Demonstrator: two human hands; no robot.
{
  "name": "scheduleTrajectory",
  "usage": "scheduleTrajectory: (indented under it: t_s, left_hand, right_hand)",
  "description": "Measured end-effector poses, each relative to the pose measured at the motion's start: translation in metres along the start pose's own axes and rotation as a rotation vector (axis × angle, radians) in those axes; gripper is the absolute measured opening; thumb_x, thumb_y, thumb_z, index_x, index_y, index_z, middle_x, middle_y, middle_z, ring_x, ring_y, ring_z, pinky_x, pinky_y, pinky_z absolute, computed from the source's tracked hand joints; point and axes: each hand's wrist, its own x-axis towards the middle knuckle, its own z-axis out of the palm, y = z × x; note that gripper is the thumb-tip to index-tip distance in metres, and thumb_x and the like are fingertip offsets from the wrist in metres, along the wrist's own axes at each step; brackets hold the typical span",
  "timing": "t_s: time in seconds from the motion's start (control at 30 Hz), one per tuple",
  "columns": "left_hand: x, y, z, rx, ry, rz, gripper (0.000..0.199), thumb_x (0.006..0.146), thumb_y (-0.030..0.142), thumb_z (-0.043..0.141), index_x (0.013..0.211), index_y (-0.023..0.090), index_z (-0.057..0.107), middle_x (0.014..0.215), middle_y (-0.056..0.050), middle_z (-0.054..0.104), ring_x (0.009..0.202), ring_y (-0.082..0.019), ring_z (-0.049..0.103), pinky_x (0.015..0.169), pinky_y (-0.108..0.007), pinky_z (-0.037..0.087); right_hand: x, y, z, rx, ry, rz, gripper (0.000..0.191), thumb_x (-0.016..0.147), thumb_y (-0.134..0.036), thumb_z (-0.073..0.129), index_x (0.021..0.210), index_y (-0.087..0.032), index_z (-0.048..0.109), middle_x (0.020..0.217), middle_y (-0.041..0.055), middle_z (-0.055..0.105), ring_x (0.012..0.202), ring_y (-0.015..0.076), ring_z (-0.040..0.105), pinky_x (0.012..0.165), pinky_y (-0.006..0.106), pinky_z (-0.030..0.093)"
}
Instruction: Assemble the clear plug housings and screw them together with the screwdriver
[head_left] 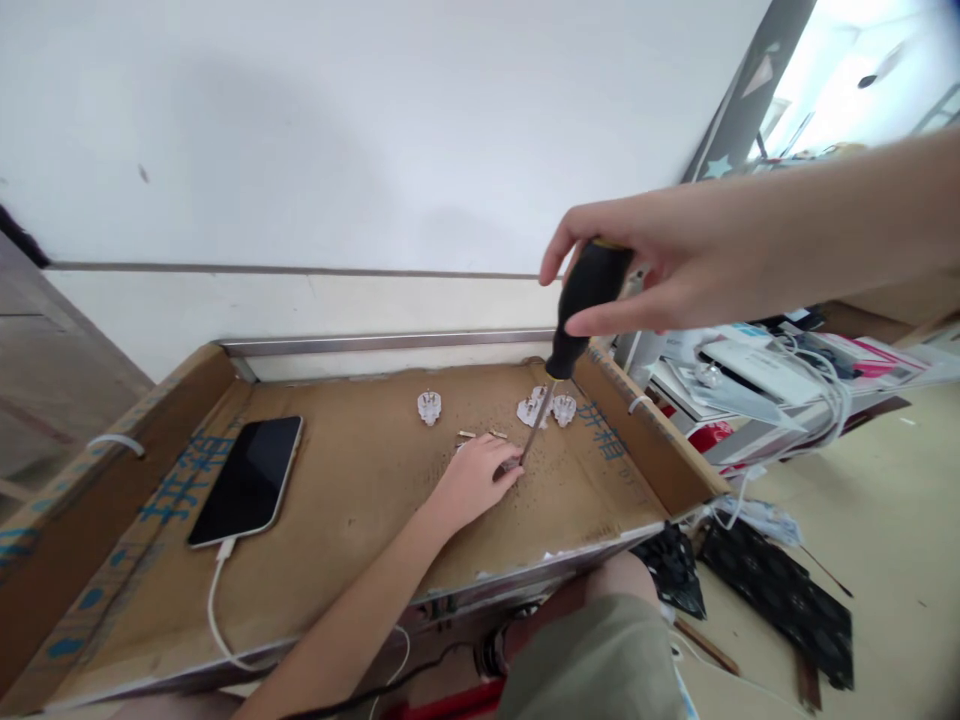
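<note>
My right hand (637,265) is wrapped around the black handle of a screwdriver (583,305), which slants down to the left. Its metal shaft reaches the cardboard beside the fingertips of my left hand (480,478). The left fingers are pinched low over the cardboard at the tip; whatever small dark piece they hold is mostly hidden. Small brass-coloured pieces (498,435) lie just beyond the left fingers. One white plug part (429,407) lies farther back, and more white plug parts (564,409) sit behind the shaft to the right.
The cardboard work surface (352,490) has raised side walls and dark specks on it. A phone (251,480) with a white charging cable (214,600) lies at left. A white wall stands behind. On the right are piled boxes and cables (780,370); a black panel (780,600) lies on the floor.
</note>
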Motion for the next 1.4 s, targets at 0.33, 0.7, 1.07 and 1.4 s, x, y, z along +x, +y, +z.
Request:
scheduleTrajectory:
  t_s: [0.33,0.7,1.07,1.4]
  left_hand:
    - [-0.132,-0.124,-0.134,0.657,0.258,-0.74,0.066,0.08,0.055,0.047,0.131,0.014,0.038,0.131,-0.021,0.046,0.115,-0.048,0.046,0.089,-0.062,0.041]
    - [-0.122,-0.138,-0.131,0.496,0.203,-0.908,0.075,0.08,0.06,0.039,0.14,0.017,0.025,0.144,-0.023,0.027,0.121,-0.053,0.037,0.086,-0.07,0.037]
    - [-0.107,-0.097,-0.127,0.658,0.276,-0.73,0.066,0.083,0.055,0.039,0.131,0.01,0.038,0.141,-0.023,0.031,0.119,-0.052,0.039,0.089,-0.065,0.038]
    - [0.005,0.016,-0.007,0.218,-0.046,-0.061,0.015,0.084,0.031,0.056,0.095,0.022,0.063,0.102,-0.002,0.066,0.099,-0.021,0.056,0.088,-0.037,0.041]
  right_hand:
    - [-0.01,0.029,0.007,-0.005,-0.127,-0.227,0.032,0.071,-0.046,0.068,0.092,-0.026,0.054,0.074,-0.0054,0.061,0.053,0.0092,0.053,0.046,0.022,0.039]
    - [-0.019,0.003,-0.003,-0.178,-0.236,-0.114,0.032,0.078,-0.046,0.06,0.098,-0.025,0.048,0.082,-0.0016,0.06,0.064,0.0119,0.055,0.051,0.025,0.038]
    - [-0.025,-0.012,-0.012,-0.264,-0.278,-0.061,0.024,0.079,-0.039,0.062,0.099,-0.028,0.053,0.074,-0.0069,0.062,0.056,0.0082,0.056,0.052,0.024,0.04]
    - [-0.013,0.002,-0.011,-0.393,-0.253,-0.13,0.033,0.07,-0.038,0.067,0.099,-0.035,0.052,0.089,-0.0085,0.062,0.057,0.0101,0.055,0.047,0.026,0.042]
